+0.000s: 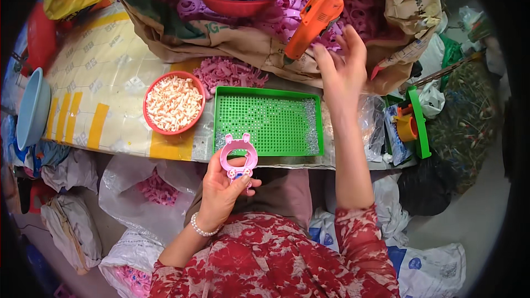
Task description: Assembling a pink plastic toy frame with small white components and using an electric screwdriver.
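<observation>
My left hand (223,190) pinches a pink plastic animal-shaped frame (251,160), a ring with two small ears on top and little pale and blue pieces at its lower end. It is held upright at the table's near edge, before the green perforated tray (221,116), which has tiny silvery screws along its right side and near left corner. My right hand (345,66) is raised beyond the tray, fingers apart, just right of a hanging orange electric screwdriver (312,25). The hand looks empty; whether a fingertip touches the tool I cannot tell.
A red bowl (148,118) of small cream-coloured pieces stands left of the tray. Behind the tray lie loose pink parts (229,74). An open brown sack (182,49) holds more, with a red bowl (237,10) of blue pieces on top. A blue basin (34,107) leans at the far left.
</observation>
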The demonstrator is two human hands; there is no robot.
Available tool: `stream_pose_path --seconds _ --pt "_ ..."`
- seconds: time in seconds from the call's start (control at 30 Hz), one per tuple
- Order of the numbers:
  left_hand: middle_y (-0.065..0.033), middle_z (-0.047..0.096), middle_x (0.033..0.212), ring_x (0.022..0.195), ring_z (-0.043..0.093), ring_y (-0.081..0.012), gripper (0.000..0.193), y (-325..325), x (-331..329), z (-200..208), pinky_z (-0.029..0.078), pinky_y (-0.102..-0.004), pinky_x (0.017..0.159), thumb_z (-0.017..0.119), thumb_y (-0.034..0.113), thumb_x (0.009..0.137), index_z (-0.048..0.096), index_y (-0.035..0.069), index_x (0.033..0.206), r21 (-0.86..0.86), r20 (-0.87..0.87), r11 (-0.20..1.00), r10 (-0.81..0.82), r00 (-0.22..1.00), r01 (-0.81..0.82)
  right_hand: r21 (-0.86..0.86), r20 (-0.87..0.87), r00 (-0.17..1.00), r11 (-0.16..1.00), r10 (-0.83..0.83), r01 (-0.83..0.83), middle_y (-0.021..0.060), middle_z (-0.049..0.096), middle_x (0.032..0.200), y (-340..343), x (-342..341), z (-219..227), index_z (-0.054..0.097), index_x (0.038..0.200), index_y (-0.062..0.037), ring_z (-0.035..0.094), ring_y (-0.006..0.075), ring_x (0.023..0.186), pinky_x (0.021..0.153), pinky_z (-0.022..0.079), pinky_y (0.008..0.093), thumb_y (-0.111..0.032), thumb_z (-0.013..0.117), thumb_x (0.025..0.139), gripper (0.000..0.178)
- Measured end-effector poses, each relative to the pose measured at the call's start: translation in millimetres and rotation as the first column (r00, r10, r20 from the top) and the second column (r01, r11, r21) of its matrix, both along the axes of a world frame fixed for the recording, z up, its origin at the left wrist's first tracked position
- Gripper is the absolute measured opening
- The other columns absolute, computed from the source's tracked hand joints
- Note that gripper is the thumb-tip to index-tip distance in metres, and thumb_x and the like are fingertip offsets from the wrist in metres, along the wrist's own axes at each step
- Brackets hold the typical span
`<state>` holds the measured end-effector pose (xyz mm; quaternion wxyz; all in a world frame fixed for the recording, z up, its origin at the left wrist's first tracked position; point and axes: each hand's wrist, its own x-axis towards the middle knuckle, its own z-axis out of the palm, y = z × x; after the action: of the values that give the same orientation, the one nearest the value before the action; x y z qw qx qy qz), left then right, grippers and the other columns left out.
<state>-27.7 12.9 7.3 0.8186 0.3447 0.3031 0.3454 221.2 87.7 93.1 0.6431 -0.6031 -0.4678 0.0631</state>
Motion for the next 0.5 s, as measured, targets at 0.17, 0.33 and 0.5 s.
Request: stream_pose_path --seconds 0.17,0.33,0.5 --pt "-0.0110 0.052 0.117 0.086 0.064 -0.0206 0.058 3 -6 2 0.054 -0.0250 0.065 0.056 0.000 0.087 0.024 0.009 0.134 -0.002 0.000 1.000 0.027 1.000 -0.027 -0.113 0.370 0.919 0.975 -0.136 0.190 0.0097 0.061 0.104 45 19 -4 0.053 0.112 0.0023 0.057 0.0137 0.093 0.080 0.046 0.0267 -0.016 0.077 0.072 0.050" --pt "-0.0108 0.052 0.117 0.087 0.064 -0.0204 0.056 10 -11 0 0.054 -0.0252 0.065 0.057 0.002 0.087 0.025 0.008 0.133 0.021 0.008 0.999 0.045 0.999 -0.046 -0.023 0.221 0.967 0.991 -0.127 0.135 0.0040 0.065 0.086 44 14 -16 0.059 0.095 0.0016 0.058 0.0094 0.077 0.073 0.047 0.0244 -0.015 0.076 0.073 0.032" --pt "-0.0110 0.052 0.117 0.087 0.064 -0.0198 0.058 14 -13 -1 0.054 -0.0245 0.065 0.059 0.001 0.086 0.026 0.008 0.133 -0.042 0.018 0.998 0.048 0.999 -0.048 -0.075 -0.122 0.985 0.988 0.126 -0.136 0.0096 0.061 0.101 -2 -5 -19 0.055 0.108 0.0032 0.058 0.0136 0.087 0.079 0.047 0.0279 -0.007 0.066 0.078 0.034"
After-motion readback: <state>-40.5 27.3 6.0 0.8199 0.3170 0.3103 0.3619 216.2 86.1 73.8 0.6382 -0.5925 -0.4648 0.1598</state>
